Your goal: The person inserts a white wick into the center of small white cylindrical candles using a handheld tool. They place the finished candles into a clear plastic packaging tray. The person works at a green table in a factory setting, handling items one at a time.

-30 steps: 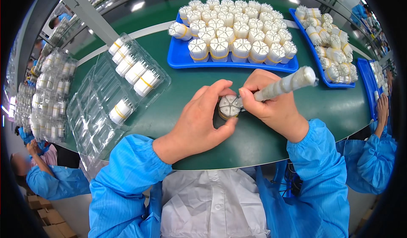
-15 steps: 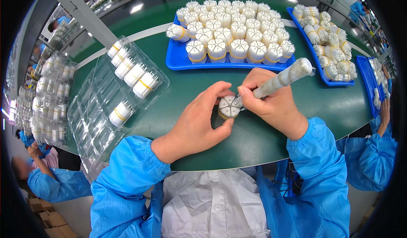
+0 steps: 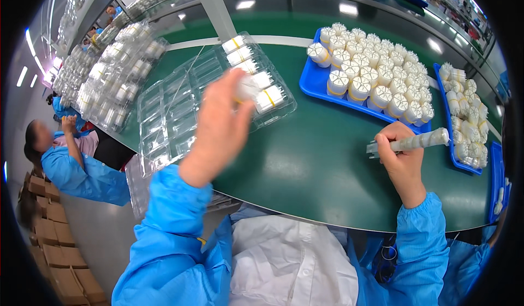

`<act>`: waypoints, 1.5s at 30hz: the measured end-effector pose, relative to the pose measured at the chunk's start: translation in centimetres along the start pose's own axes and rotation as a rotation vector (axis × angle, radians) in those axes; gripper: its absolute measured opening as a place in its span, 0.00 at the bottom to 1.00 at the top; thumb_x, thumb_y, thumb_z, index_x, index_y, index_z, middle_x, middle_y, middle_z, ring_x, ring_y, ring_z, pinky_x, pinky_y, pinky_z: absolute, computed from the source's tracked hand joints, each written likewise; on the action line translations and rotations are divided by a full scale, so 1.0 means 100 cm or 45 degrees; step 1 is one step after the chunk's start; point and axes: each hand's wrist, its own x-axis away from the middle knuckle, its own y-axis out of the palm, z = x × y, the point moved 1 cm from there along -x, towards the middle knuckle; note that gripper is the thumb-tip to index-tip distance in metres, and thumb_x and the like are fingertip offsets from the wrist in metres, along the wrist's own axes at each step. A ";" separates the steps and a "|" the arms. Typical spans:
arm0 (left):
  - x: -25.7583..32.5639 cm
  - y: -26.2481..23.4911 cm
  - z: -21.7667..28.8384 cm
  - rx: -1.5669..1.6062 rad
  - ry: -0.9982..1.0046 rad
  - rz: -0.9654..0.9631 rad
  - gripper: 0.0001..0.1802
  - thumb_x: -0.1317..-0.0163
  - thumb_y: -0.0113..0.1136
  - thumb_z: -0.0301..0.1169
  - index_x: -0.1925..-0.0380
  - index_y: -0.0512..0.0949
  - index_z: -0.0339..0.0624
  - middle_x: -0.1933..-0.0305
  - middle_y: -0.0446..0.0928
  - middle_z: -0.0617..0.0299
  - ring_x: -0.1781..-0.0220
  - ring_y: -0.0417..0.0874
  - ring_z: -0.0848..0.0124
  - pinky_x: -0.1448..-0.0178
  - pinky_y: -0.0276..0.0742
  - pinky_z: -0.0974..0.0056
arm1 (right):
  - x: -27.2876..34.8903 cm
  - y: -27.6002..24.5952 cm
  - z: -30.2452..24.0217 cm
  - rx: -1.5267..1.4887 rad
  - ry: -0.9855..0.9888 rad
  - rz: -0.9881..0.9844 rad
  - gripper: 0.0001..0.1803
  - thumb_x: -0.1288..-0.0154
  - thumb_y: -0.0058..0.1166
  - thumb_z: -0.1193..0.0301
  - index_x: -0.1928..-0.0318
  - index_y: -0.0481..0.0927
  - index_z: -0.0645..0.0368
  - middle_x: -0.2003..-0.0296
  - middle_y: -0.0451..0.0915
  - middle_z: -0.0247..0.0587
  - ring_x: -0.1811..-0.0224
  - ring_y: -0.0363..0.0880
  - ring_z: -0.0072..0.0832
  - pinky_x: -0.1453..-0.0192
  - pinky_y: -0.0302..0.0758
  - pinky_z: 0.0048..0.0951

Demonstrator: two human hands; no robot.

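My left hand (image 3: 218,123), smeared by motion, is over the clear plastic tray (image 3: 166,104) on the left of the table. Between its fingertips is a short white cylinder (image 3: 246,88), blurred. Behind it, several white cylinders with yellow bands (image 3: 270,99) lie in the tray's right-hand pockets; my hand hides some pockets. On the right, my right hand (image 3: 404,159) is closed round a pen-like hand tool (image 3: 423,140) with a wrapped, whitish handle. Its grey tip points left, above the green tabletop, touching nothing.
A blue tray (image 3: 316,85) of upright white cylinders stands at the back right. Farther right is a second blue tray (image 3: 456,161) of jumbled ones. Filled clear trays (image 3: 117,79) are stacked at far left. A grey post (image 3: 214,11) rises behind. A seated person (image 3: 82,164) is at left.
My left hand has carried the white cylinder from the table's middle up and left over the clear tray. My right hand has drawn the tool away from the cylinder. The view has turned left.
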 end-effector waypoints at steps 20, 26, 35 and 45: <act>-0.068 0.127 0.050 0.290 0.098 -0.222 0.25 0.40 0.72 0.33 0.45 0.77 0.35 0.49 0.81 0.48 0.49 0.83 0.52 0.43 0.78 0.55 | -0.002 0.000 0.006 0.000 -0.061 -0.064 0.07 0.37 0.66 0.75 0.69 0.80 0.62 0.73 0.79 0.36 0.73 0.77 0.25 0.70 0.71 0.29; -0.042 0.069 0.093 0.611 0.267 -0.460 0.27 0.48 0.77 0.29 0.47 0.79 0.38 0.53 0.81 0.56 0.53 0.83 0.62 0.49 0.79 0.61 | -0.005 -0.009 -0.004 -0.061 -0.188 0.122 0.07 0.39 0.66 0.76 0.71 0.80 0.61 0.75 0.80 0.37 0.74 0.77 0.27 0.71 0.70 0.31; -0.012 0.087 0.108 0.707 0.171 -0.705 0.31 0.47 0.76 0.30 0.43 0.75 0.39 0.51 0.81 0.52 0.50 0.83 0.55 0.48 0.80 0.56 | -0.002 -0.006 -0.001 -0.096 -0.130 0.059 0.06 0.40 0.67 0.76 0.71 0.82 0.62 0.76 0.80 0.36 0.75 0.77 0.25 0.72 0.69 0.30; -0.012 0.087 0.108 0.743 0.148 -0.755 0.30 0.47 0.76 0.29 0.43 0.76 0.39 0.51 0.80 0.52 0.50 0.82 0.56 0.48 0.80 0.57 | 0.001 0.002 -0.001 -0.044 -0.165 0.015 0.06 0.39 0.67 0.75 0.69 0.81 0.62 0.74 0.79 0.36 0.74 0.77 0.26 0.71 0.70 0.29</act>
